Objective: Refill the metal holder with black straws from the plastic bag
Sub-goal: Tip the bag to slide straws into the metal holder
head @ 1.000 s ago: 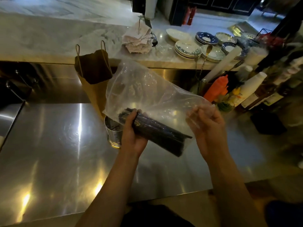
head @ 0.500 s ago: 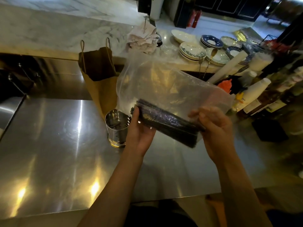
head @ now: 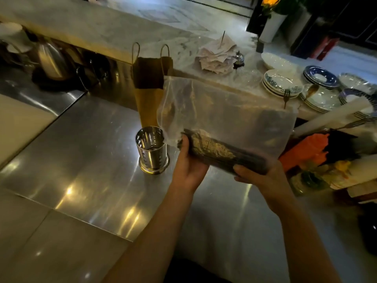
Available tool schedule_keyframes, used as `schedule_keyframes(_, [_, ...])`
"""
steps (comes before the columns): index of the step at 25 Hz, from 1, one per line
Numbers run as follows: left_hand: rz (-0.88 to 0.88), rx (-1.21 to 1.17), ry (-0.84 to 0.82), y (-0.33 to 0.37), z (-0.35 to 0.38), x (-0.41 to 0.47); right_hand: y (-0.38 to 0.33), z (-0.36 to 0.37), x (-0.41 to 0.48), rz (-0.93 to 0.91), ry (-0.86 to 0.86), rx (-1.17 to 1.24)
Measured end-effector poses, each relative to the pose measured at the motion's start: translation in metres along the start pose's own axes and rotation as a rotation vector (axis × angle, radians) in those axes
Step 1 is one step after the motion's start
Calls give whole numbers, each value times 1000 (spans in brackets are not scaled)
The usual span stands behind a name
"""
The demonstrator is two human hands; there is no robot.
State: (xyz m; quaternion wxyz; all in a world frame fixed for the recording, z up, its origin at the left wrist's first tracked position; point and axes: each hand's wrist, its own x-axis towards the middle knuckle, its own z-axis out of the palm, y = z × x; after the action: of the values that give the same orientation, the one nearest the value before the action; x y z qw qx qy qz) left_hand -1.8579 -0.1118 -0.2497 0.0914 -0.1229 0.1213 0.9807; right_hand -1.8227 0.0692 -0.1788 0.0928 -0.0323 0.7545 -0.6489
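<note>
A clear plastic bag (head: 228,111) hangs above the steel counter with a bundle of black straws (head: 222,154) lying across its bottom. My left hand (head: 188,166) grips the bundle's left end through the plastic. My right hand (head: 263,178) holds the right end from below. The round metal holder (head: 152,150) stands upright on the counter just left of my left hand; its inside looks dark and nearly empty.
A brown paper bag (head: 150,92) stands behind the holder. Stacked plates (head: 281,84) and a pile of napkins (head: 216,58) sit on the marble ledge. Sauce bottles (head: 302,152) and a white roll (head: 330,115) crowd the right side. A kettle (head: 53,62) stands far left.
My right hand has gone from pinching the bag's edge to cupping the right end of the straw bundle. The view has swung left, so holder and bag sit further right.
</note>
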Motion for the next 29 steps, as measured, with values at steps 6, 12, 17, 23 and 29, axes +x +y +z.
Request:
schedule_keyframes(6, [171, 229, 420, 34, -6, -12, -3, -17, 16, -46, -37, 30])
schedule_keyframes(12, [620, 599, 619, 116, -28, -5, -15, -3, 29, -34, -58, 1])
schedule_keyframes(17, [444, 893, 449, 150, -27, 22, -30, 13, 30, -24, -72, -66])
schedule_keyframes(23, [362, 949, 442, 154, -32, 31, -43, 26, 31, -28, -60, -159])
schedule_keyframes(29, [414, 963, 467, 152, -25, 29, -54, 32, 33, -43, -48, -187])
